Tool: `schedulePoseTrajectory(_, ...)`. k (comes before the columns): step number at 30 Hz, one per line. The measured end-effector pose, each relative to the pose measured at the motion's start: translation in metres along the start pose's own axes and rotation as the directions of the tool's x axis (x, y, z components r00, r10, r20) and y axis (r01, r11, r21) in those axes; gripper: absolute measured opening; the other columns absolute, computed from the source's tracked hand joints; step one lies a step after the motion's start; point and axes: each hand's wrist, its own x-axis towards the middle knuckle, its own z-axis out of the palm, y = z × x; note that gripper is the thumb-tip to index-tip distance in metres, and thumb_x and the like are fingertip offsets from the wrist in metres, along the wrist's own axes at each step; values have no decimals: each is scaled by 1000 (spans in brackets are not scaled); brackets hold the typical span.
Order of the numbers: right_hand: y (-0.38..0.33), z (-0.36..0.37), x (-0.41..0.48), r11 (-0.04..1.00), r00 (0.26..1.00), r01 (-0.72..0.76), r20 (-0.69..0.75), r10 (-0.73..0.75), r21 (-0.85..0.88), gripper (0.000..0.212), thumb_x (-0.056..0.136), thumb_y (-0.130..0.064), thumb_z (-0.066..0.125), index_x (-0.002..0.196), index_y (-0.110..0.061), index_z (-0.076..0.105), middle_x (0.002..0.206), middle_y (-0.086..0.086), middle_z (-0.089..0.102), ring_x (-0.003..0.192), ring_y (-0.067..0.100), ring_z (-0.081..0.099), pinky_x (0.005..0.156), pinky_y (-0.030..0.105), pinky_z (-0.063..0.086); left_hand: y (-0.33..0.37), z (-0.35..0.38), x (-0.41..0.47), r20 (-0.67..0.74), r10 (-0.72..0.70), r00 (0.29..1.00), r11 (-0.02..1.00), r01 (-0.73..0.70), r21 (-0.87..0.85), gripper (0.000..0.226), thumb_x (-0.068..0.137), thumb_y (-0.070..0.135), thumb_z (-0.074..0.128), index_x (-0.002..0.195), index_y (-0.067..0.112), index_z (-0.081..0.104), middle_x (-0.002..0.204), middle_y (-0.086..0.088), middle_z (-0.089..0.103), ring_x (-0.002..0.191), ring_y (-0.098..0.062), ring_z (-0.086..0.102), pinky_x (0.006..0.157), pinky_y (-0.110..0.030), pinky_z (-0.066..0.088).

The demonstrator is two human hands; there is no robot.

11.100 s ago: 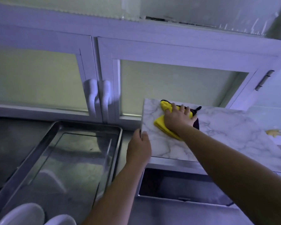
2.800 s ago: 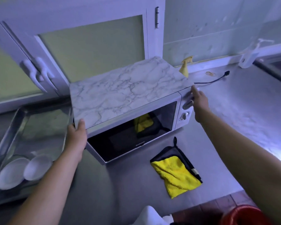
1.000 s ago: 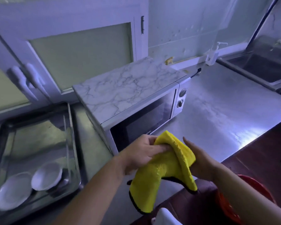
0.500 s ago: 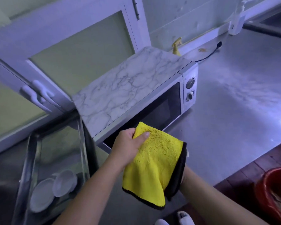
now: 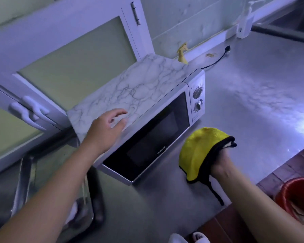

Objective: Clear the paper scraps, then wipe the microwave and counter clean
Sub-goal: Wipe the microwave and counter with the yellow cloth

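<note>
Cloth [image 5: 197,151], yellow with a black edge, is draped over my right hand [image 5: 221,163], whose fingers grip it from inside, just above the steel desk [image 5: 253,106] in front of the microwave [image 5: 147,123]. My left hand [image 5: 106,129] hangs over the near left corner of the microwave's marble-patterned top, fingers spread and relaxed, holding nothing. A red bucket [image 5: 295,197] sits at the near right.

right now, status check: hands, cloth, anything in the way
Left hand open, reaching over microwave top. Right hand grips yellow cloth above counter. Power cord lies loose behind the microwave.
</note>
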Motion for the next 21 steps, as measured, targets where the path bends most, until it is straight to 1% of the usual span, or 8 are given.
schedulePoseTrajectory(1,-24,-8,3,993,995,-98,29,100,-65,43,58,-48,46,55,-7,31,44,-30,10,45,12,54,68,43,59,-11,-6,14,33,6,999,997,-8,83,30,97,35,60,126,35,63,130,24,57,118,1,50,99,-20,37)
schedulePoseTrajectory(4,-50,-33,24,958,968,-125,-243,61,-257,33,37,-48,35,44,-18,49,46,-12,40,48,14,46,72,40,48,-53,-26,52,120,-25,992,926,-22,376,46,100,34,54,145,26,49,153,-4,42,143,-19,34,118,-32,23)
schedulePoseTrajectory(6,-58,-36,43,988,949,-151,-282,138,-25,49,36,-70,44,49,-25,59,57,-9,56,52,15,49,66,41,46,-81,-34,61,156,-135,979,851,34,524,52,101,46,49,150,35,38,162,-7,27,150,-25,21,122,-39,14)
schedulePoseTrajectory(7,-60,-33,57,938,915,-74,-351,199,337,54,51,-81,43,66,-32,64,77,-9,63,59,14,53,57,29,46,-92,-34,61,168,-171,971,832,51,552,54,100,54,44,151,41,33,164,-5,22,151,-26,18,123,-40,11)
schedulePoseTrajectory(9,-61,-19,83,658,854,47,-372,365,752,32,101,-48,33,118,-32,54,123,-1,58,93,9,62,58,18,51,-107,-27,52,148,-182,972,835,73,545,61,93,69,28,151,51,24,166,2,15,152,-24,12,123,-41,5)
schedulePoseTrajectory(11,-85,3,102,633,831,101,-415,371,768,44,107,-25,34,151,-21,32,153,8,41,135,19,46,101,28,45,-115,-21,47,108,-127,986,850,51,525,66,86,74,19,149,57,20,166,6,14,152,-23,11,122,-42,4)
schedulePoseTrajectory(14,-128,42,111,751,753,227,-601,268,620,76,99,-47,47,159,-18,9,167,0,8,153,18,8,119,41,10,-116,-20,49,79,-82,994,846,28,532,66,86,74,18,149,56,22,165,5,17,150,-24,14,121,-45,7)
schedulePoseTrajectory(21,-144,122,81,739,734,281,-633,246,612,96,80,-58,49,159,-25,6,167,-5,6,153,9,1,123,43,4,-118,-16,47,34,-10,999,847,-10,532,56,97,65,30,151,48,26,165,0,20,150,-26,15,120,-48,8)
